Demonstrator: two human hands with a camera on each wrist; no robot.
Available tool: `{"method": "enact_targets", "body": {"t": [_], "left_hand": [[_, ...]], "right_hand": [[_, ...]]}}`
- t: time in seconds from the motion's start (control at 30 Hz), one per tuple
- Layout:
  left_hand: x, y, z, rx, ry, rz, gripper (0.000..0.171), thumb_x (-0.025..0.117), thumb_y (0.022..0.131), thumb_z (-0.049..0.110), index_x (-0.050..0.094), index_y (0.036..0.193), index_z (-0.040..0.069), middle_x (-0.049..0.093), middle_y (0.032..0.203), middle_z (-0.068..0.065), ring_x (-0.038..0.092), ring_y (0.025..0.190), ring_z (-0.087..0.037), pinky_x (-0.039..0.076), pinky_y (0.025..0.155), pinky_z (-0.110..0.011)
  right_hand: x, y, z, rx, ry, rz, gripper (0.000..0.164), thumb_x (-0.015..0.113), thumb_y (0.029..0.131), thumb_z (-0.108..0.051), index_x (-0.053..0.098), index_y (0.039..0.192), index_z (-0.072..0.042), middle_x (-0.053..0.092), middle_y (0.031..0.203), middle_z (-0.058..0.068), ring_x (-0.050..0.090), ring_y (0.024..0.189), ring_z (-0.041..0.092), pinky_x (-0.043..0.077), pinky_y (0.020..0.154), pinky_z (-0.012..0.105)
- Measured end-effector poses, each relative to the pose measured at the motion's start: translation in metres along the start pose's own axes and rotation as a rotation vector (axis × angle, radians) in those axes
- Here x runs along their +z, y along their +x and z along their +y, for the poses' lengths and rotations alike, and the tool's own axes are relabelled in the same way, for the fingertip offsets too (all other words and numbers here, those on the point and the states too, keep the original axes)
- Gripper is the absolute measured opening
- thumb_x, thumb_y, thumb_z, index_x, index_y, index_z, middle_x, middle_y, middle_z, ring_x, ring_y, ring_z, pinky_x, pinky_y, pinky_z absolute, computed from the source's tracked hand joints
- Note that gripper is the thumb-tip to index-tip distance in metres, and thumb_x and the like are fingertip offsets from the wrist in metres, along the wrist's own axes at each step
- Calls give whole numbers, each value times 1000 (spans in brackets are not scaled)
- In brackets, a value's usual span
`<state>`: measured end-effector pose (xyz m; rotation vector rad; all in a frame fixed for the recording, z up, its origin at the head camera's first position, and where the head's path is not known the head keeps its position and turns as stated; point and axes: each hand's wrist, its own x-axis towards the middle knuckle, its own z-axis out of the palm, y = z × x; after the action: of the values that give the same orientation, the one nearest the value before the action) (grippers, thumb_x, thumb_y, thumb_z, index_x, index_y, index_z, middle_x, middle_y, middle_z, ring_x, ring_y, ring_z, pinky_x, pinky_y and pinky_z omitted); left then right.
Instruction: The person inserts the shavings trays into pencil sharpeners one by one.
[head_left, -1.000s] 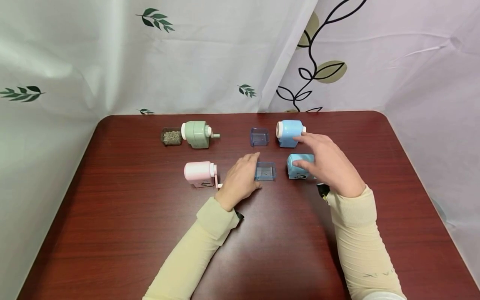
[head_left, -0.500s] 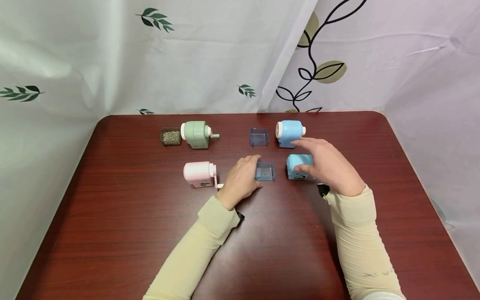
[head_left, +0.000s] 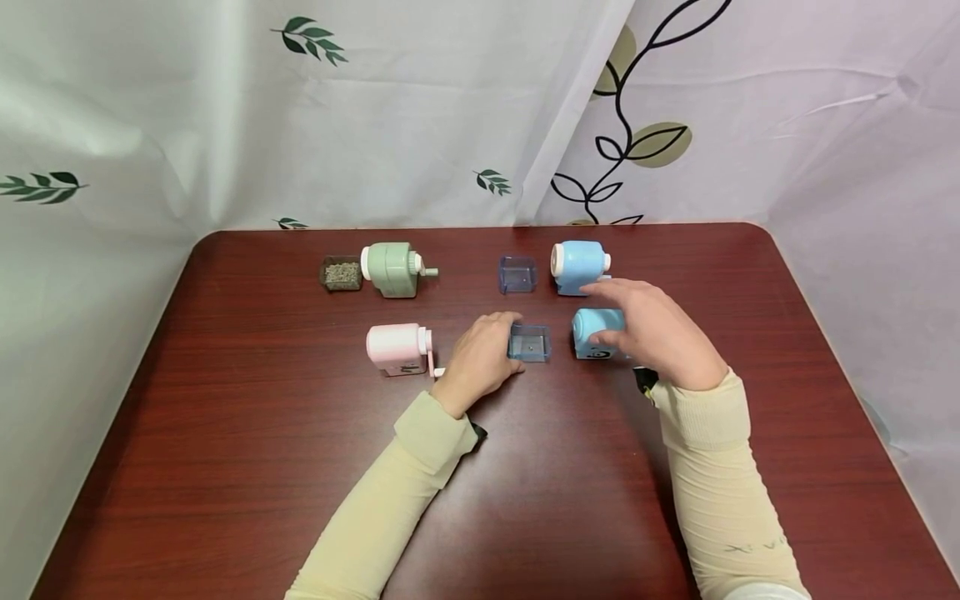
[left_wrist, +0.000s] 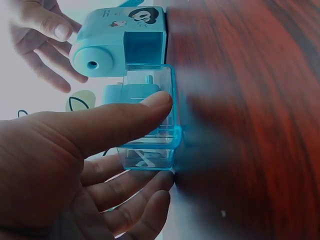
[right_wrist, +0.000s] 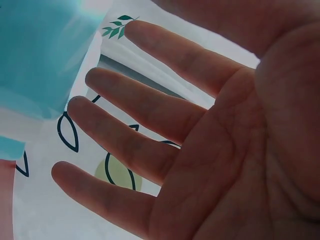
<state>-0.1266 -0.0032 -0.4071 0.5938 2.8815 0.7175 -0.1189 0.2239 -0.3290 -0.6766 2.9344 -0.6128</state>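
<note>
Beside a clear blue shavings tray (head_left: pixel 530 343) is my left hand (head_left: pixel 476 362), with thumb and fingers apart around the tray's left end. In the left wrist view, the thumb crosses in front of the tray (left_wrist: pixel 145 159); whether it touches cannot be told. My right hand (head_left: pixel 663 333) hovers at the right of a light blue pencil sharpener (head_left: pixel 596 333) with a cartoon print, its fingers spread and relaxed. The right wrist view shows that palm (right_wrist: pixel 215 140) holding nothing. The sharpener's empty drawer slot (left_wrist: pixel 145 47) faces the tray. Its crank side is hidden behind the right hand.
Behind stand a blue sharpener (head_left: pixel 580 267) and its dark blue tray (head_left: pixel 518 274). At the left are a green sharpener (head_left: pixel 393 268), a tray of shavings (head_left: pixel 342 274) and a pink sharpener (head_left: pixel 400 348) with its crank near the left hand. A patterned curtain (head_left: pixel 390 125) borders the table.
My right hand has lowered slightly toward the near side, off the blue sharpener's front. The left index finger has drawn back a little. The sharpeners and trays have stayed in place.
</note>
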Motion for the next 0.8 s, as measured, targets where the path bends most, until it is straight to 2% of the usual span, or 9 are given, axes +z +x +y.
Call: {"method": "enact_targets", "body": {"t": [0.3, 0.5, 0.8], "left_hand": [[1, 1, -1, -4, 4, 15, 61, 83, 68, 23, 59, 122, 9, 64, 111, -5, 54, 100, -19, 46, 82, -34], [0, 0, 0, -16, 1, 11, 61, 81, 70, 25, 58, 124, 9, 64, 111, -6, 55, 99, -19, 47, 80, -34], [0, 0, 7, -23, -1, 17, 61, 81, 70, 24, 58, 124, 9, 64, 111, -5, 55, 101, -20, 47, 80, -34]], "right_hand": [[0, 1, 0, 17, 1, -24, 57, 78, 71, -7, 59, 125, -7, 59, 123, 9, 51, 114, 28, 38, 96, 45], [2, 2, 2, 36, 13, -41, 54, 78, 71, -5, 62, 122, -12, 62, 118, 4, 54, 105, 25, 43, 89, 44], [3, 2, 3, 63, -17, -75, 45, 76, 73, -5, 66, 117, -12, 66, 108, 6, 57, 93, 25, 46, 79, 42]]}}
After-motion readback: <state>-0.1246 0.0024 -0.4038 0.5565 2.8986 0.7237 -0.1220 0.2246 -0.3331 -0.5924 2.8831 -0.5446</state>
